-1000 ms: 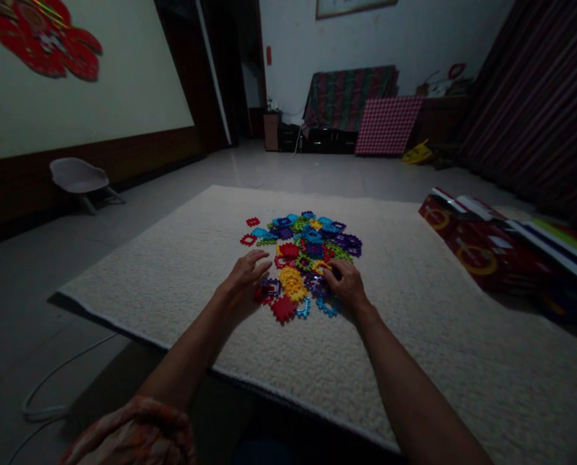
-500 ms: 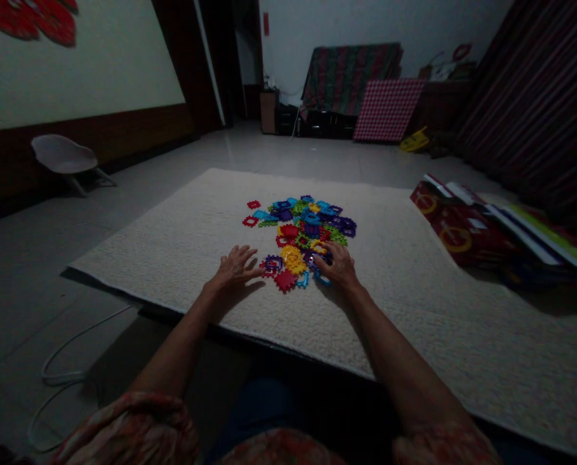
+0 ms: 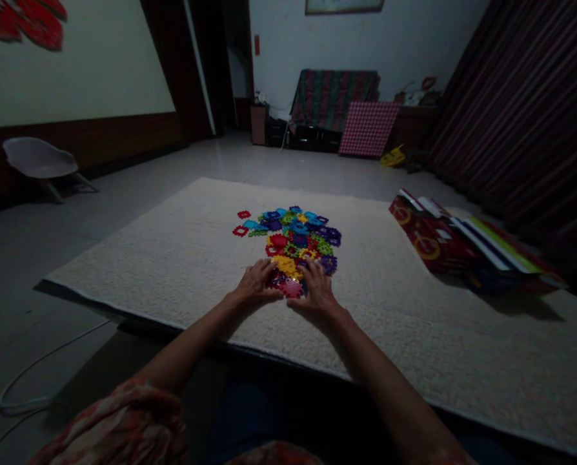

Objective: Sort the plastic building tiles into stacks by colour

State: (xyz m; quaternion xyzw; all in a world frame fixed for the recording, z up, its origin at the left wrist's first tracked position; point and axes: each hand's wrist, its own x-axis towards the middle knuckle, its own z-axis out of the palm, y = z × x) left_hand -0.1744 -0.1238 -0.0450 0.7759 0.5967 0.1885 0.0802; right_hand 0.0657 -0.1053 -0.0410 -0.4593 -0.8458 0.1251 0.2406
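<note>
Toy pieces (image 3: 299, 239) stretch lengthwise away from me; my left hand (image 3: 257, 284) and right hand (image 3: 318, 290), earlier farther apart, now cup the near end; fingers parted.

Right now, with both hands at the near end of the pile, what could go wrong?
- Slip: the left hand and right hand flank the red piece; overlapping pieces there might slide if squeezed unevenly.
- Snag: the toothed rims of the yellow pieces could catch on neighbours and drag them along.
- Mix-up: in this dim light, the dark purple pieces may be hard to separate by eye.
</note>
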